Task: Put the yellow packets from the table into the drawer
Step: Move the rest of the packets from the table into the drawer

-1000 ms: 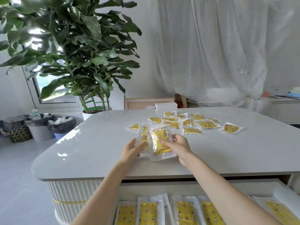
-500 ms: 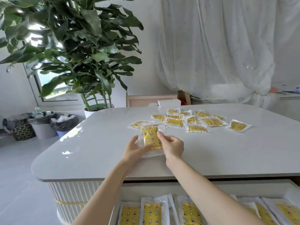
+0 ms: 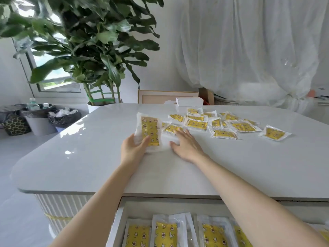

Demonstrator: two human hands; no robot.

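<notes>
Gathering is the step in hand: the left grip is closed round a small stack of yellow packets, held on end low over the tabletop; the right grip lies flat and open, fingers straight, its tips at the nearest loose packet; more packets lie scattered beyond; the drawer under the near edge stands open, with rows already inside. Next, I'd judge, the right must pinch that thin packet up and add it to the stack; flat film on a smooth top may resist lifting.
</notes>
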